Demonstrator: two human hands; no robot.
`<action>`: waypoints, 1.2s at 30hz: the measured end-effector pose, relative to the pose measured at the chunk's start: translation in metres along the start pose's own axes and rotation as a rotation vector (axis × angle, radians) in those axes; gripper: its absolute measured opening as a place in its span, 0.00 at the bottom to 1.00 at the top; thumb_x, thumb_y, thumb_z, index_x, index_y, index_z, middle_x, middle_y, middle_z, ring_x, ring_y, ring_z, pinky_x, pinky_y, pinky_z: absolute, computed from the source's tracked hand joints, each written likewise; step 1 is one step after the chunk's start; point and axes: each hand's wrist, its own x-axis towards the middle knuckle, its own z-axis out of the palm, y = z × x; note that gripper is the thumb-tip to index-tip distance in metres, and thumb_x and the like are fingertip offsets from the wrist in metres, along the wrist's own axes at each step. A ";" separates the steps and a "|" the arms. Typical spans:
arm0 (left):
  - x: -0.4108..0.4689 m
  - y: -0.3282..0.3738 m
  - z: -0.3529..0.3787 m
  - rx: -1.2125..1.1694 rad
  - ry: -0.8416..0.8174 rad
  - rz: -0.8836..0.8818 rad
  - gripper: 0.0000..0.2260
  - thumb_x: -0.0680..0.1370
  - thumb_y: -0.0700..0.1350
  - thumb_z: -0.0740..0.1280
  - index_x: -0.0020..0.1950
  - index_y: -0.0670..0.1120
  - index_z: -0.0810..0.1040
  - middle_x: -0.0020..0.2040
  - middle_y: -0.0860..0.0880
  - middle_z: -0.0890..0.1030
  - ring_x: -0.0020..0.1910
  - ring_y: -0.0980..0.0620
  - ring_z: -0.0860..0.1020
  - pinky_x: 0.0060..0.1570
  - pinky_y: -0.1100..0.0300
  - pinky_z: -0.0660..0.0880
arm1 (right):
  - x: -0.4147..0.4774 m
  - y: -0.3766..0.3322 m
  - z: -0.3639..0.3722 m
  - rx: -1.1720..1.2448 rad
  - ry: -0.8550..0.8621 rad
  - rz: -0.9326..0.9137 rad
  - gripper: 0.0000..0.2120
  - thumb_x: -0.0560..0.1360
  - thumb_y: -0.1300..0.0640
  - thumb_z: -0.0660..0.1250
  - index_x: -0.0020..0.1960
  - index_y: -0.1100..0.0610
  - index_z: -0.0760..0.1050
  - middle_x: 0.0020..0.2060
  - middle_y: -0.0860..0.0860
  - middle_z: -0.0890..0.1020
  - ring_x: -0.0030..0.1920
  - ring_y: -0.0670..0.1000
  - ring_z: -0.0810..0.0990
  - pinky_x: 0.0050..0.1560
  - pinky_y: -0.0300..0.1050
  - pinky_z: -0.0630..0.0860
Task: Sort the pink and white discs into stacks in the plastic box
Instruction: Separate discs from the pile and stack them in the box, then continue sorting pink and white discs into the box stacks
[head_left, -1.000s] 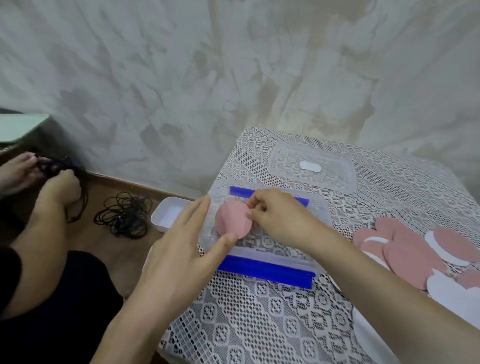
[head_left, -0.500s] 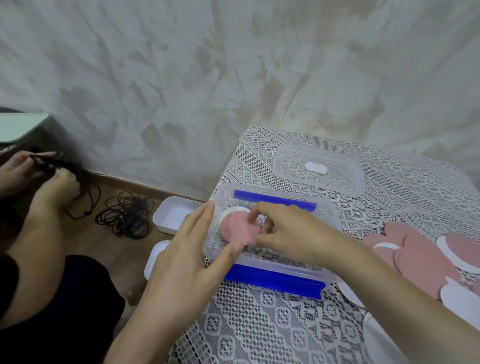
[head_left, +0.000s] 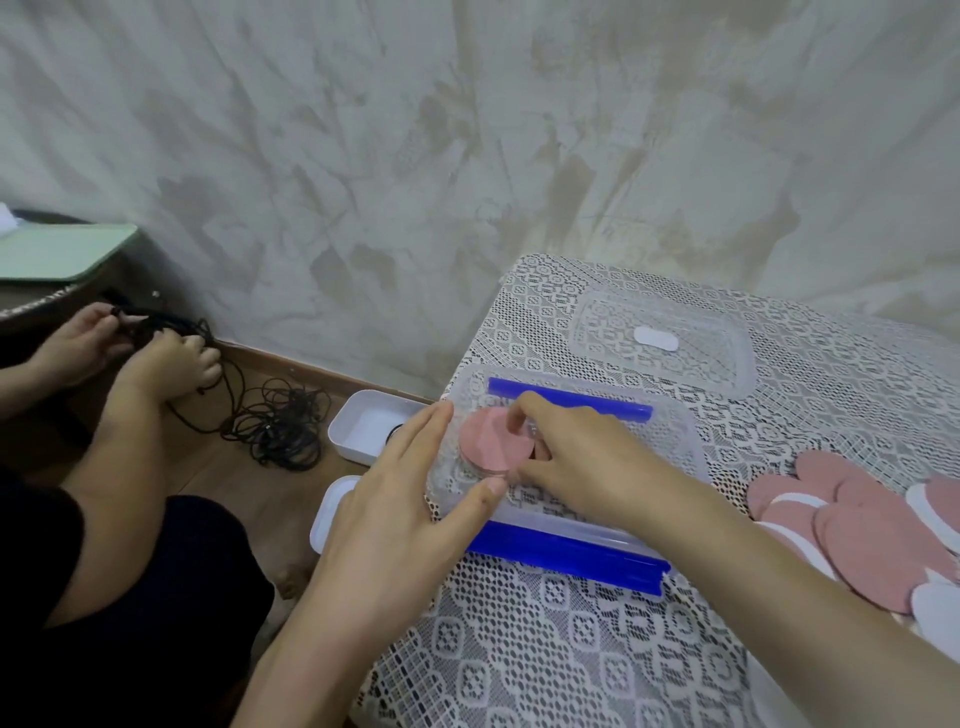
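Right hand (head_left: 587, 462) fingers (head_left: 525, 409) pinch the pink disc (head_left: 488, 441) in the plastic box (head_left: 672, 441), left hand (head_left: 400, 499) flat alongside

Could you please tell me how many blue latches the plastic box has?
2. The far blue latch lies along the far edge of the plastic box, beyond the right hand pinching a pink disc; the near blue latch lies along its near edge. None seems hidden.
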 end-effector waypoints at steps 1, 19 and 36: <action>0.000 0.001 0.000 0.001 0.000 0.004 0.34 0.74 0.67 0.64 0.79 0.65 0.57 0.72 0.62 0.70 0.67 0.49 0.73 0.63 0.55 0.73 | 0.000 0.000 0.001 0.010 0.002 0.001 0.18 0.78 0.49 0.71 0.63 0.45 0.67 0.36 0.42 0.74 0.37 0.42 0.74 0.36 0.45 0.68; 0.038 0.051 0.001 0.767 -0.011 0.359 0.18 0.80 0.57 0.63 0.65 0.49 0.75 0.59 0.48 0.77 0.57 0.45 0.76 0.52 0.53 0.74 | -0.072 -0.001 -0.038 -0.464 0.262 -0.024 0.15 0.83 0.47 0.59 0.65 0.52 0.73 0.54 0.51 0.79 0.54 0.57 0.79 0.42 0.49 0.68; -0.003 0.155 0.141 0.694 -0.083 0.718 0.21 0.74 0.58 0.59 0.55 0.47 0.82 0.47 0.47 0.81 0.44 0.43 0.78 0.40 0.51 0.75 | -0.229 0.111 -0.048 -0.350 0.309 0.408 0.14 0.83 0.49 0.58 0.67 0.49 0.70 0.60 0.51 0.72 0.59 0.57 0.75 0.47 0.50 0.75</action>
